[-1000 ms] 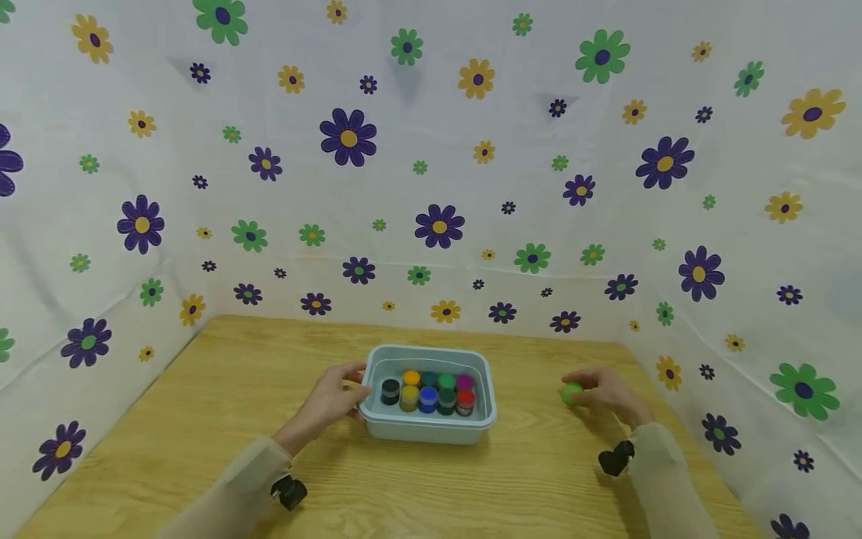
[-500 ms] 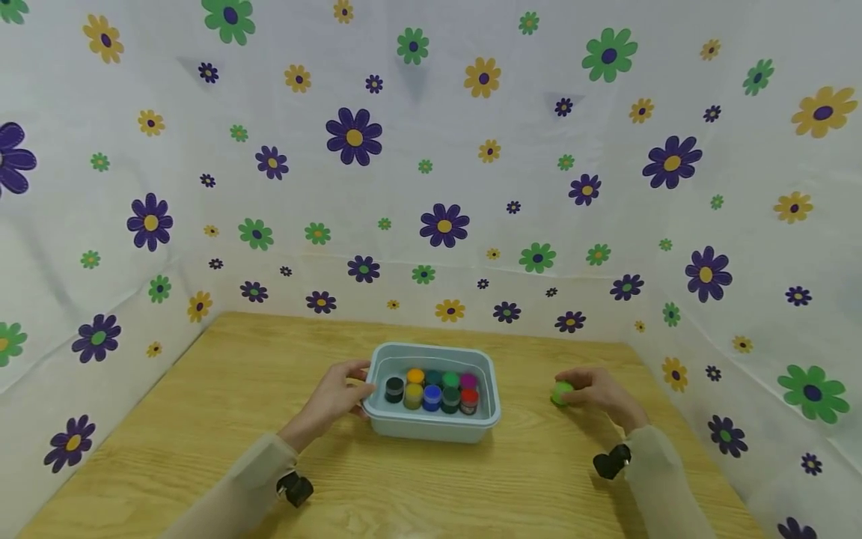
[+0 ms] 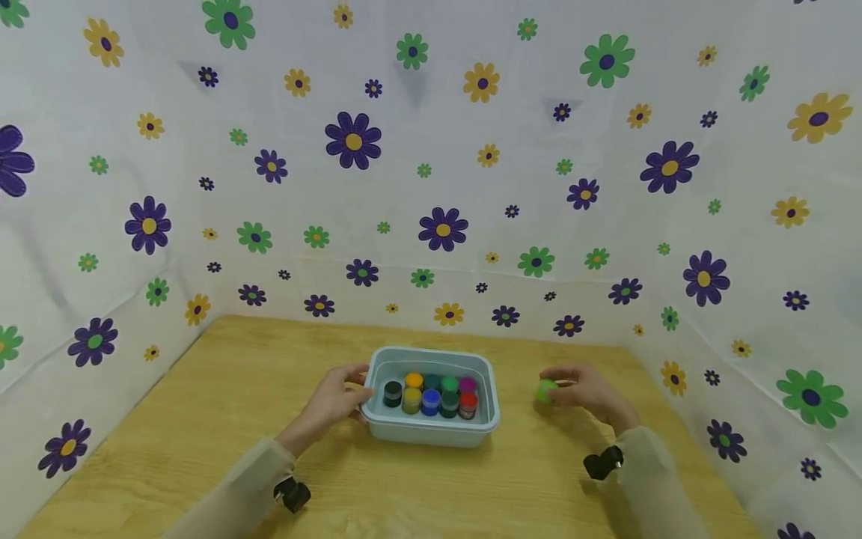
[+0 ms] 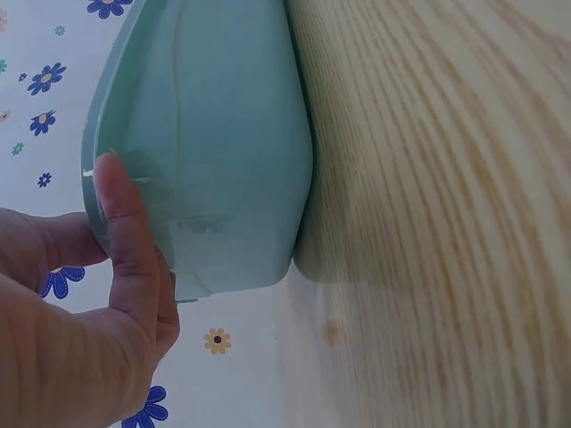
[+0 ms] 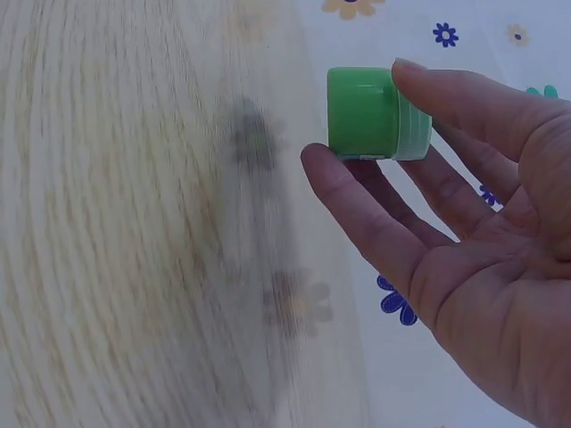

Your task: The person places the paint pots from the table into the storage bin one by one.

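Observation:
My left hand pinches the left end of a pale blue plastic tub, thumb on the rim and fingers at the outer wall in the left wrist view. Inside the tub stand several small paint jars, among them a black one, a blue one, a red one and an orange one. To the right of the tub, my right hand holds a light green paint jar between thumb and fingertips. The jar lies sideways in the grip, its clear lid toward the palm.
The wooden table carries the tub near its middle. White flower-printed sheeting closes off the back and both sides. Small black cameras sit on both wrists.
My right hand has moved left toward the tub with the green jar, which now appears raised off the table. My left hand keeps its hold on the tub.

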Demonstrator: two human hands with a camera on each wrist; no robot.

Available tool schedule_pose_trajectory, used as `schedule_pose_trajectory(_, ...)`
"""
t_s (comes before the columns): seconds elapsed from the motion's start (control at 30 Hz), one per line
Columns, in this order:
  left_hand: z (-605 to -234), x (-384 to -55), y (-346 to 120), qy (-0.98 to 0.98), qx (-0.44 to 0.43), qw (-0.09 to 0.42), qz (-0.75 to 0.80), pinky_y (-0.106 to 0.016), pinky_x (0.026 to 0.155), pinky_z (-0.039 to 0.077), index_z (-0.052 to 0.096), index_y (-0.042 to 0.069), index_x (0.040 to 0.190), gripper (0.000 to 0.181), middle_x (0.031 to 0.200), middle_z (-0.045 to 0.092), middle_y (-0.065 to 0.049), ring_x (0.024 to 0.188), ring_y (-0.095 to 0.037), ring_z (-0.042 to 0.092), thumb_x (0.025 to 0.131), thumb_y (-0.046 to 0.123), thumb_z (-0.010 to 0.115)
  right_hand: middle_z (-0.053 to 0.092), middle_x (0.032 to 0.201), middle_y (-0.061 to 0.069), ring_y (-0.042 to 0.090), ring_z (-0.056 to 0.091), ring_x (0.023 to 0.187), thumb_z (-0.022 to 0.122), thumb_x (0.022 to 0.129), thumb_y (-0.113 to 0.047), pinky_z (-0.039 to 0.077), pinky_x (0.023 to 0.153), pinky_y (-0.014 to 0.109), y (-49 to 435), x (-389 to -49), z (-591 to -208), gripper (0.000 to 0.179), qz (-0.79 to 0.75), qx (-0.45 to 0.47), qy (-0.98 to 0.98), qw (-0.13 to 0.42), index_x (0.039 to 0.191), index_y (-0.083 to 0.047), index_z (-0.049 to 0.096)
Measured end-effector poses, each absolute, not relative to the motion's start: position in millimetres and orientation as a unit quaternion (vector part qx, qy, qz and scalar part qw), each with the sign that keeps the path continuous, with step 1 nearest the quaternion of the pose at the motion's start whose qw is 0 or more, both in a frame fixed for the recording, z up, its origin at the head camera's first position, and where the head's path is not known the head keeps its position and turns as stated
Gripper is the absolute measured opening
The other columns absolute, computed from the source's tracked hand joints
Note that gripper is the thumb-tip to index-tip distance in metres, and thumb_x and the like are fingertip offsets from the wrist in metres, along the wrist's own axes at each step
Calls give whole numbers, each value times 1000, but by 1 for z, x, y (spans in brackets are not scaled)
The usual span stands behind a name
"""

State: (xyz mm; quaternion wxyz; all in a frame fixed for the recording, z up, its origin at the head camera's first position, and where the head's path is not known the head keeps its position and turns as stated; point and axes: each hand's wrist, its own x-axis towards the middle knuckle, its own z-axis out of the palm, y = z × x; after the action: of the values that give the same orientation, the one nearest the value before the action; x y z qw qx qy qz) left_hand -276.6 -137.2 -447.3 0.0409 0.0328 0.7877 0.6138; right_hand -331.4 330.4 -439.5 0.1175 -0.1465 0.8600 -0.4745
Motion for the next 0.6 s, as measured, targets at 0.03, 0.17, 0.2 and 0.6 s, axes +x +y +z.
schedule_pose_trajectory(0.03, -448, -277, -137, 787, 31, 43, 615, -43, 60, 61, 48, 0, 141, 50, 123, 52, -24, 82, -27, 64, 93, 1, 62, 50, 141, 25, 41, 51, 126, 71, 89, -15, 57, 91, 40, 329, -331, -440, 51, -477, -145, 858, 119, 133, 5, 54)
schedule_pose_trajectory(0.17, -449, -276, -138, 781, 29, 43, 623, -41, 58, 60, 49, 0, 140, 49, 124, 51, -24, 82, -28, 64, 93, 1, 62, 49, 142, 25, 45, 47, 129, 71, 89, -17, 57, 92, 41, 319, -330, -439, 54, -479, -159, 855, 115, 134, 5, 53)
schedule_pose_trajectory(0.2, -450, -276, -138, 779, 30, 42, 625, -41, 58, 60, 49, 0, 140, 49, 123, 51, -24, 82, -29, 64, 93, 1, 62, 49, 142, 25, 46, 46, 129, 72, 88, -18, 57, 92, 41, 316, -330, -438, 55, -480, -162, 855, 113, 134, 5, 53)
schedule_pose_trajectory(0.6, -449, -277, -138, 780, 27, 45, 624, -40, 58, 60, 49, 1, 140, 50, 124, 50, -24, 83, -28, 64, 93, 2, 62, 58, 132, 22, 29, 60, 113, 72, 89, -19, 57, 90, 44, 275, -329, -430, 47, -502, -169, 840, 121, 131, -3, 59)
